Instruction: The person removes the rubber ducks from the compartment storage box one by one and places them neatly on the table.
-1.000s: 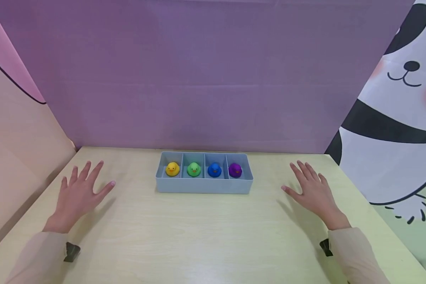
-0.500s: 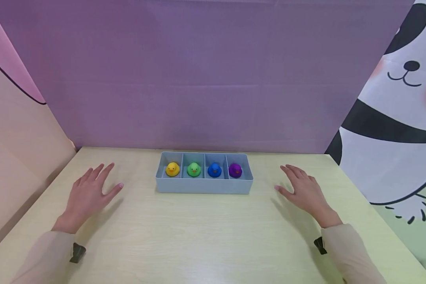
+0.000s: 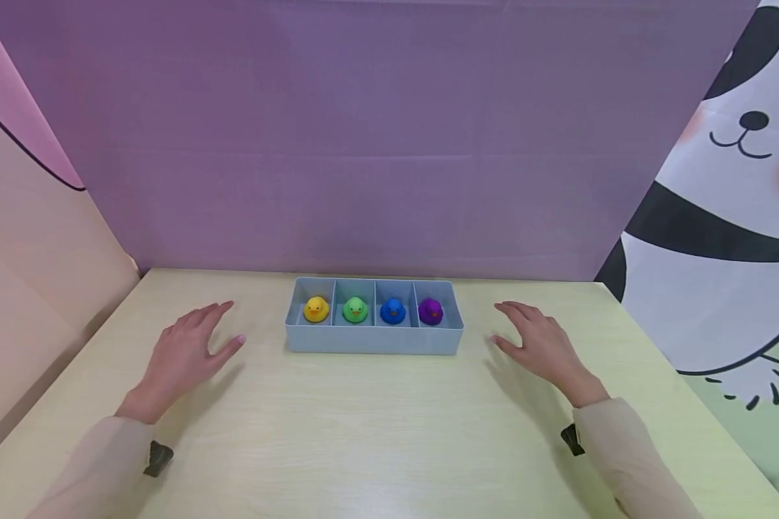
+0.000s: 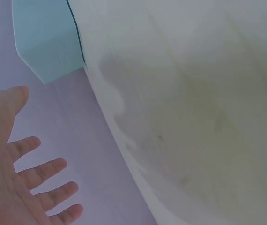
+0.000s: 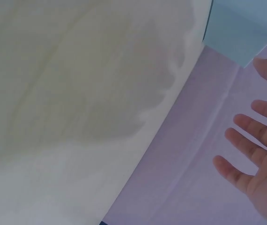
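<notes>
A pale blue divided box [image 3: 373, 340] stands near the table's far edge. Its compartments each hold one toy duck: from left to right a yellow duck [image 3: 316, 309], a green duck [image 3: 355, 310], a blue duck [image 3: 392, 311] and a purple duck [image 3: 430, 311]. To the left of the box hovers my left hand [image 3: 180, 355], fingers extended and thumb spread, holding nothing. On the other side my right hand [image 3: 545, 349] hovers above the table in much the same pose, also apart from the box. Both wrist views show a corner of the box beyond the fingers.
The light wooden table [image 3: 370, 432] spreads out in front of the box. A purple cloth backdrop [image 3: 376, 144] rises right behind the table's far edge. A panda-printed panel [image 3: 720, 303] borders the right side, and a pinkish panel [image 3: 26, 274] the left.
Both hands have moved inward toward the box, the left one rightward and the right one leftward. Their fingers have drawn closer together. The box and ducks have stayed in place.
</notes>
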Available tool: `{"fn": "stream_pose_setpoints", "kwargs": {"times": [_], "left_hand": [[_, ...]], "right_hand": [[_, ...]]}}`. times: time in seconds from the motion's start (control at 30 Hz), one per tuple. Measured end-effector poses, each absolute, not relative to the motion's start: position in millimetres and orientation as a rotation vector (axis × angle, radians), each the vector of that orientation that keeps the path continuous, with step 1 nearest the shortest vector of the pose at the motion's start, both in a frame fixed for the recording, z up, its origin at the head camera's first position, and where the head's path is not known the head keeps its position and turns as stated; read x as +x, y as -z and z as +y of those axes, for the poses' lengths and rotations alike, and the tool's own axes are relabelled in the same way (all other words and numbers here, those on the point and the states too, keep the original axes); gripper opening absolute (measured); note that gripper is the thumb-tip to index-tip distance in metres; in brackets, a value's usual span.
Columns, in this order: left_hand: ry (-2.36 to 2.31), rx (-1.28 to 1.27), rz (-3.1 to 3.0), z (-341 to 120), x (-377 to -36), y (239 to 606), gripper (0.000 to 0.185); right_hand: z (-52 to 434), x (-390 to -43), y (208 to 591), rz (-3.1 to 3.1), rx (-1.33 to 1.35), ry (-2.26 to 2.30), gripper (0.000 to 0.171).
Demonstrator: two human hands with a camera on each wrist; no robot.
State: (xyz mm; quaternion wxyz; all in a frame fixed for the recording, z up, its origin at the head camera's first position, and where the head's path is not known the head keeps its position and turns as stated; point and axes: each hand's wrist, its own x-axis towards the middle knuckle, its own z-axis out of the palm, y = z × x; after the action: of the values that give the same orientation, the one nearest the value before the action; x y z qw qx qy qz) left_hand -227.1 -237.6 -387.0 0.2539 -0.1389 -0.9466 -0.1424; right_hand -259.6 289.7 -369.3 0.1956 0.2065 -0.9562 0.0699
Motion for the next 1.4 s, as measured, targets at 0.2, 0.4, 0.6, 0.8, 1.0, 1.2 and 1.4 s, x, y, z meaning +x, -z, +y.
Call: {"fn": "stream_pose_setpoints", "kwargs": {"times": [0.2, 0.4, 0.6, 0.8, 1.0, 1.2, 1.4], "left_hand": [[0.430, -0.398, -2.559, -229, -231, 387, 0.056], [0.473, -0.397, -2.568, -219, -236, 385, 0.054], [0.515, -0.413, -2.562, -210, -243, 384, 0.053], [0.536, -0.413, -2.568, -202, -250, 381, 0.054], [0.604, -0.408, -2.590, -195, -257, 379, 0.053], [0.655, -0.407, -2.617, -188, -264, 376, 0.051], [0.691, -0.414, -2.646, -180, -271, 373, 0.051]], "right_hand": [[283, -267, 369, -2.655, 0.612, -0.206, 0.050], [275, -273, 365, -2.615, 0.649, -0.230, 0.047], [267, -280, 358, -2.583, 0.667, -0.250, 0.043], [259, -288, 351, -2.576, 0.685, -0.274, 0.039], [253, -296, 347, -2.563, 0.714, -0.271, 0.038], [246, -305, 345, -2.553, 0.761, -0.270, 0.036], [240, -312, 346, -2.572, 0.818, -0.271, 0.036]]}}
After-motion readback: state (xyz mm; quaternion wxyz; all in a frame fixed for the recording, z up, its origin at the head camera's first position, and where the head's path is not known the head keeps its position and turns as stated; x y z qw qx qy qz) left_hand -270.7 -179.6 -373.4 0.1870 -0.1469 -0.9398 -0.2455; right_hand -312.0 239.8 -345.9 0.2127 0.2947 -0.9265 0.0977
